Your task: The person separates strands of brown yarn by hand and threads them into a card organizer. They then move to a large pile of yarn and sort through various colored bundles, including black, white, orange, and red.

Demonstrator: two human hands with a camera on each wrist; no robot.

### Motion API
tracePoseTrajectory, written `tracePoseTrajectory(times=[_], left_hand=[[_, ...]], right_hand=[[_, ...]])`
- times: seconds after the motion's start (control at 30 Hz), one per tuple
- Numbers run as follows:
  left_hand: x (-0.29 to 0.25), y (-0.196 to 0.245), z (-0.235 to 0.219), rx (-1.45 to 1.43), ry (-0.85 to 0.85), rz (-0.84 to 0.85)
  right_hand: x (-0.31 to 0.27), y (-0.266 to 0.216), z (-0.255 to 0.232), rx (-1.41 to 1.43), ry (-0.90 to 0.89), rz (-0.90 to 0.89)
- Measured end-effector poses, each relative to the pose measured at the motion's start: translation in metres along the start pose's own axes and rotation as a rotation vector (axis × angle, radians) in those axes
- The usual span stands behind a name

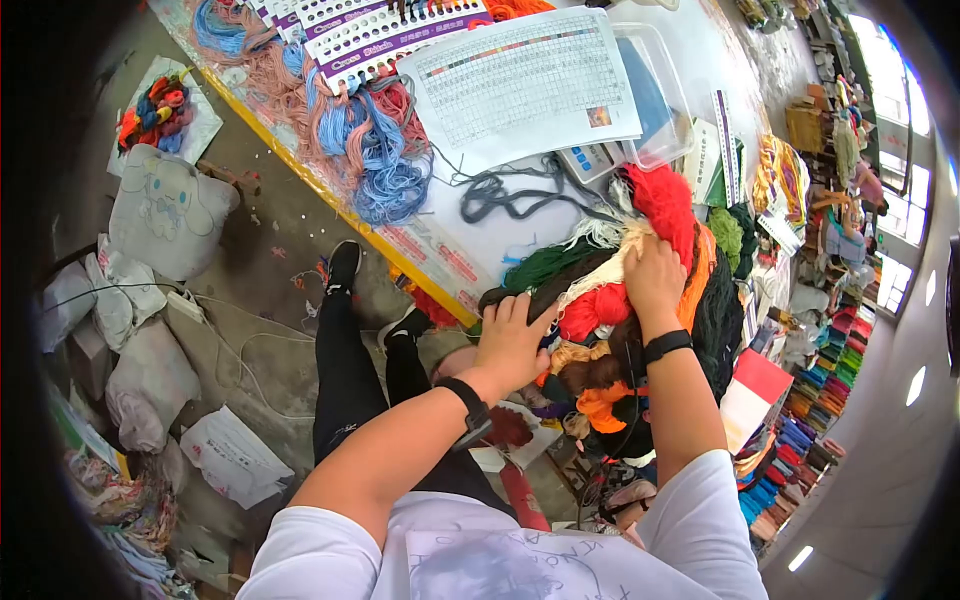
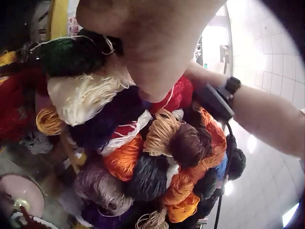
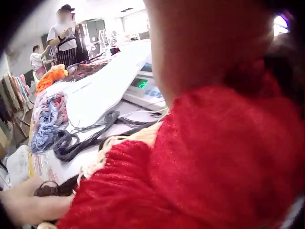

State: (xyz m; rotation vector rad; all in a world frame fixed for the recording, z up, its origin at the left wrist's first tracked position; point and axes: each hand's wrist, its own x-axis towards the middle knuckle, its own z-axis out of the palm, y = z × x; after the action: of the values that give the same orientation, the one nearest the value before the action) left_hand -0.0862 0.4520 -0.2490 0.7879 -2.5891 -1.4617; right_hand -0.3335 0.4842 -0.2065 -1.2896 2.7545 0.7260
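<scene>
In the head view, a heap of yarn skeins lies at the table's near edge. My left hand (image 1: pixel 512 345) grips dark brown yarn (image 1: pixel 575 277), which also shows between its thumb and fingers in the right wrist view, brown yarn (image 3: pixel 47 189). Farther right, my right hand (image 1: pixel 655 285) reaches down onto cream yarn (image 1: pixel 603 278), with its fingertips hidden. Red skeins (image 1: pixel 664 208) lie beside it, and red yarn (image 3: pixel 228 143) fills much of the right wrist view. Orange, black and cream skeins (image 2: pixel 90 98) hang below in the left wrist view.
Printed sheets (image 1: pixel 520 95), a clear plastic box (image 1: pixel 665 90), a scale (image 3: pixel 145 90) and loose grey yarn (image 1: pixel 510 197) lie on the table. Blue and pink threads (image 1: pixel 375 150) hang near its left edge. Bags (image 1: pixel 170 215) stand on the floor. People (image 3: pixel 66 36) are in the background.
</scene>
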Motion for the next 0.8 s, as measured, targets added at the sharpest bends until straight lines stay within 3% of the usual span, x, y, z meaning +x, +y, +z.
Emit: tracePoseTrajectory(times=[0.03, 0.17, 0.27, 0.3, 0.37, 0.43, 0.47, 0.57, 0.63, 0.67, 0.73, 0.77, 0.8], left_hand=[[0.001, 0.003, 0.0, 0.011, -0.017, -0.025], [0.01, -0.024, 0.0, -0.088, -0.049, -0.039], [0.022, -0.042, -0.009, -0.311, -0.169, -0.077], [0.025, -0.053, -0.004, -0.442, -0.037, -0.02], [0.044, -0.07, -0.017, -0.399, 0.203, -0.007], [0.069, -0.082, -0.038, -0.35, 0.402, -0.186], [0.081, -0.091, -0.044, -0.229, 0.513, -0.161], [0.103, -0.093, -0.057, -0.018, 0.469, -0.253], [0.109, -0.096, -0.062, 0.165, 0.148, -0.321], [0.108, -0.098, -0.062, 0.168, 0.147, -0.306], [0.103, -0.108, -0.057, -0.052, 0.302, -0.255], [0.095, -0.111, -0.057, -0.208, 0.474, -0.211], [0.088, -0.107, -0.068, -0.293, 0.503, -0.226]], right_hand=[[0.0, 0.0, 0.002, 0.011, -0.013, 0.087], [0.001, -0.002, 0.017, 0.174, 0.067, 0.122], [0.006, -0.001, 0.035, 0.174, 0.123, 0.036], [0.007, -0.001, 0.039, 0.189, 0.12, 0.016], [0.008, -0.001, 0.048, 0.217, 0.112, 0.001], [0.008, -0.002, 0.05, 0.261, 0.124, -0.006], [0.008, -0.003, 0.05, 0.301, 0.135, -0.027], [0.005, -0.004, 0.044, 0.373, 0.146, -0.08], [0.002, 0.001, 0.043, 0.418, 0.156, -0.135], [0.0, 0.002, 0.041, 0.417, 0.164, -0.122], [-0.004, 0.002, 0.038, 0.463, 0.119, -0.168], [-0.006, 0.001, 0.039, 0.444, 0.132, -0.166], [-0.007, 0.001, 0.039, 0.451, 0.147, -0.152]])
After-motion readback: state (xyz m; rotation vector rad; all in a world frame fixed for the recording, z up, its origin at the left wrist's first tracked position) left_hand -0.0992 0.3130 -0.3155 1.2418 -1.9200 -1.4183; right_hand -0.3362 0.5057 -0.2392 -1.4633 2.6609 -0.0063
